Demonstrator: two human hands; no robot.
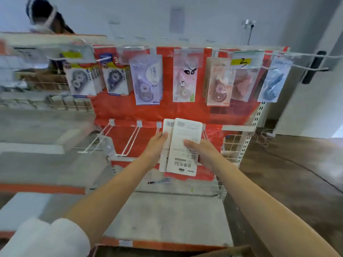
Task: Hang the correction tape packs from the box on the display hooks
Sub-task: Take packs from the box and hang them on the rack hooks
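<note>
1. The packs (pixel 181 147) stand upright, long axis vertical, printed backs facing the camera, text upside down, barcodes at top.
2. White card backs, a small stack slightly fanned.
3. Left hand (pixel 157 145) grips the stack's left edge; right hand (pixel 199 151) pinches the right side, thumb on front.
4. They're held before the lower hooks (pixel 130 140), under the full upper row (pixel 146 78).

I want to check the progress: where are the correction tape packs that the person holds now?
In the head view, the packs are at centre, held between left hand and right hand, before the empty lower hooks.
</note>
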